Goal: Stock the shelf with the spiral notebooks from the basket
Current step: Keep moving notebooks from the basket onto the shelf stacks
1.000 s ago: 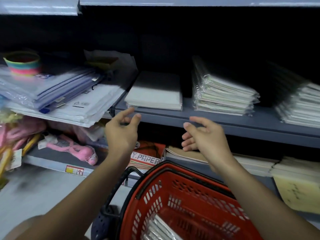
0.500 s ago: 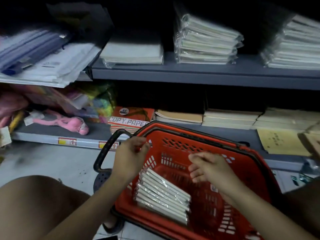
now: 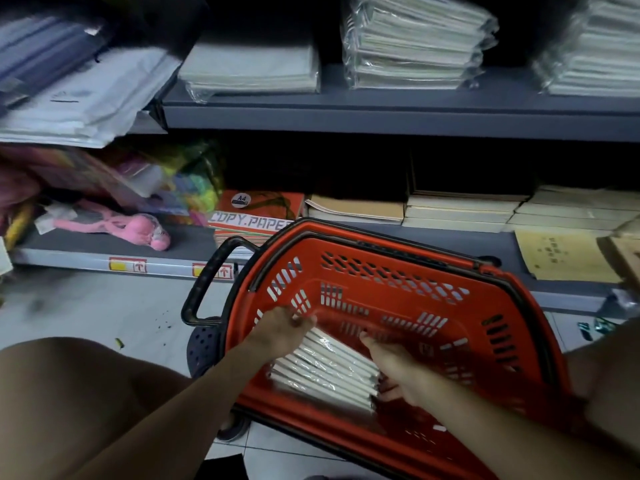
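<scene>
Both hands are down in the red basket [image 3: 398,268], closing on the wrapped pack of spiral notebooks [image 3: 325,368] that lies on the basket floor near its left wall. The left hand [image 3: 280,332] sits at the pack's far upper corner with its fingers curled over the edge; they are smeared by motion, so a firm grip cannot be confirmed. The right hand [image 3: 391,365] lies along the pack's right-hand end, fingers bent around it, and it looks to be taking hold (the fingertips under the pack are hidden).

The step in hand seems to be the pick-up: getting the bundle seated between both palms before it leaves the basket. The pack is still resting in the basket, not lifted.

The next move likely calls for a level, two-handed lift clear of the basket rim, then a carry up and forward to the grey upper shelf [image 3: 398,112], where similar shrink-wrapped stacks [image 3: 412,46] already sit. The plastic wrap looks slick, so a squeeze from both ends should serve better than a pinch at one corner.
</scene>
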`<action>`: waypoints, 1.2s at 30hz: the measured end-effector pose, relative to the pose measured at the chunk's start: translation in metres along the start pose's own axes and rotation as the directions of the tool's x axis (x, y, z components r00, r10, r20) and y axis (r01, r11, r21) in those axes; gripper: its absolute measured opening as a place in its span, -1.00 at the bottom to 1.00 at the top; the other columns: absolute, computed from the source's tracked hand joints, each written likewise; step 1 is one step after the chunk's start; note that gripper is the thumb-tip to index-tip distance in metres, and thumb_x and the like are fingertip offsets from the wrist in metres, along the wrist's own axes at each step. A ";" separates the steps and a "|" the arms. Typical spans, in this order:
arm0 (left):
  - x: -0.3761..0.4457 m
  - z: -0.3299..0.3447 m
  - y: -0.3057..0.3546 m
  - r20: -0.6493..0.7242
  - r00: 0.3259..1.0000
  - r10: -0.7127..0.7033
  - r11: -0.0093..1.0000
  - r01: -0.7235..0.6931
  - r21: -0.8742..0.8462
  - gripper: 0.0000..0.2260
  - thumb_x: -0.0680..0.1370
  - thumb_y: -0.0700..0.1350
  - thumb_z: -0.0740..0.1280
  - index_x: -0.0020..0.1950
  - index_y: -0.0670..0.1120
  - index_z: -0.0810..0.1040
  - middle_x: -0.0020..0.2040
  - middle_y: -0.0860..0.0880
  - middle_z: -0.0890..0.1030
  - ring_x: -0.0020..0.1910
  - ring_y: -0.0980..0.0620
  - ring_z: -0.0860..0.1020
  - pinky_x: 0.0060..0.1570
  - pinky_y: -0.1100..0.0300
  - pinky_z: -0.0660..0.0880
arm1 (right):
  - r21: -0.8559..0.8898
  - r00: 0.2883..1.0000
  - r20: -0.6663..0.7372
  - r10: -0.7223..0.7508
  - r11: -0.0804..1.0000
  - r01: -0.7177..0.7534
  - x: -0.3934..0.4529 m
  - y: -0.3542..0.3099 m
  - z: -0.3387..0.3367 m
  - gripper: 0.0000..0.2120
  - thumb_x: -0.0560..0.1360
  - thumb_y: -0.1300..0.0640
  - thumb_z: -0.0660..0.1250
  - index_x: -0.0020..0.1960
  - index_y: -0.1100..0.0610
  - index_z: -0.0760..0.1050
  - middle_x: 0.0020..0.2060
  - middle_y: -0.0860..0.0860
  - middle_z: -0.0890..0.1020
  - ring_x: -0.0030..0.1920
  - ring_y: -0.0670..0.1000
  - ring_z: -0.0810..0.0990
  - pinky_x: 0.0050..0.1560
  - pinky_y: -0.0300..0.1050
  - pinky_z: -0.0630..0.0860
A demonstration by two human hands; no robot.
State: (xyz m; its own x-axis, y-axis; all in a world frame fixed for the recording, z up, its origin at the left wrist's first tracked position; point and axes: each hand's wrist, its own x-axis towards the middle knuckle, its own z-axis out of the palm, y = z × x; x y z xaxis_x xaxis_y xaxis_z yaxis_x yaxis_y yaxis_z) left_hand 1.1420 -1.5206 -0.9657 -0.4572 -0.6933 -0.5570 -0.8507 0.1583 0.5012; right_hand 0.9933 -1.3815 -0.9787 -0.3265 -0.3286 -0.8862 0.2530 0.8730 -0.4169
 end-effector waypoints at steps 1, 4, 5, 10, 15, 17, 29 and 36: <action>0.000 0.000 0.000 -0.011 1.000 -0.001 1.000 0.001 -0.001 -0.62 0.61 0.16 0.25 0.00 -0.13 0.63 -0.19 -0.08 0.67 -0.20 -0.02 0.62 -0.33 0.26 0.41 | -0.013 1.000 0.015 0.008 1.000 -0.008 0.000 0.001 0.001 -0.62 0.58 -0.20 0.24 0.24 0.04 0.46 -0.05 0.05 0.58 -0.14 0.06 0.55 0.18 0.11 0.55; -0.001 0.000 -0.001 -0.006 1.000 -0.014 1.000 0.014 0.010 -0.65 0.59 0.20 0.26 0.07 -0.08 0.58 -0.29 0.06 0.61 -0.34 0.12 0.57 -0.46 0.35 0.36 | 0.045 0.999 0.034 0.033 0.998 -0.035 -0.001 0.004 0.003 -0.81 0.63 -0.04 0.24 -0.02 0.07 0.45 -0.21 -0.01 0.53 -0.23 -0.02 0.50 0.03 -0.03 0.49; -0.001 0.001 0.000 0.005 1.000 -0.013 1.000 0.013 0.026 -0.66 0.59 0.19 0.27 0.09 -0.07 0.58 -0.28 0.07 0.62 -0.33 0.13 0.57 -0.46 0.38 0.37 | 0.072 0.999 0.028 0.036 0.997 -0.038 0.000 0.006 0.004 -0.82 0.63 0.00 0.24 -0.06 0.08 0.47 -0.21 -0.01 0.55 -0.22 -0.03 0.50 -0.02 -0.06 0.46; -0.017 0.004 0.013 -0.110 0.993 0.054 0.989 -0.038 0.143 -0.69 0.55 0.12 0.26 0.01 -0.08 0.65 -0.22 -0.07 0.72 -0.13 -0.06 0.68 0.09 0.14 0.56 | 0.153 0.999 -0.036 0.020 0.988 -0.014 0.004 0.016 0.004 -0.87 0.59 0.09 0.29 0.00 0.12 0.59 -0.21 0.01 0.65 -0.26 -0.02 0.57 -0.17 -0.10 0.52; -0.050 0.003 0.030 -0.249 0.966 0.069 0.998 -0.070 0.005 -0.69 0.56 -0.02 0.29 -0.27 -0.16 0.63 -0.34 -0.02 0.66 -0.34 0.07 0.60 -0.11 0.30 0.53 | 0.301 0.995 -0.100 0.013 0.954 0.018 -0.010 0.025 -0.002 -0.93 0.56 0.29 0.31 -0.01 0.24 0.58 -0.25 0.13 0.63 -0.36 0.03 0.56 -0.46 -0.19 0.54; -0.060 -0.001 0.030 -0.274 0.962 -0.022 0.983 -0.028 -0.179 -0.70 0.54 -0.06 0.33 -0.37 -0.13 0.57 -0.44 0.06 0.58 -0.45 0.21 0.54 -0.31 0.45 0.47 | 0.361 0.990 -0.144 -0.008 0.931 0.060 -0.018 0.030 -0.007 -0.92 0.51 0.38 0.35 -0.03 0.27 0.58 -0.21 0.17 0.66 -0.30 0.08 0.60 -0.33 -0.09 0.60; -0.117 -0.056 0.012 0.236 0.967 0.097 0.394 0.180 -0.901 -0.74 0.42 -0.31 0.30 0.06 -0.33 0.62 -0.09 -0.21 0.69 -0.28 -0.07 0.63 -0.30 0.13 0.61 | 0.528 0.921 0.086 -0.380 0.801 0.282 -0.119 -0.006 -0.042 -0.80 0.46 0.52 0.28 0.05 0.44 0.56 -0.04 0.29 0.69 0.01 0.20 0.69 -0.23 -0.07 0.66; -0.158 -0.092 0.012 -0.043 0.941 0.334 0.328 -0.159 -0.931 -0.50 0.34 -0.28 0.25 0.25 -0.07 0.63 0.18 -0.24 0.65 -0.26 -0.15 0.59 -0.36 0.13 0.56 | 0.500 0.752 0.080 -0.655 0.679 0.538 -0.174 -0.023 -0.037 -0.49 0.49 0.49 0.28 0.35 0.10 0.46 0.04 0.20 0.72 0.04 0.17 0.71 0.01 0.02 0.60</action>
State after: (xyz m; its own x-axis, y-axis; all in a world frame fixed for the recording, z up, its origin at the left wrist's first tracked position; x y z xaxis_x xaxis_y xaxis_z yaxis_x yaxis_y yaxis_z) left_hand 1.2279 -1.4736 -0.8103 -0.7036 -0.6303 -0.3282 0.0350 -0.4921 0.8699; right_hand 1.0107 -1.3312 -0.8072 -0.3384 -0.8473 -0.4093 0.4516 0.2354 -0.8606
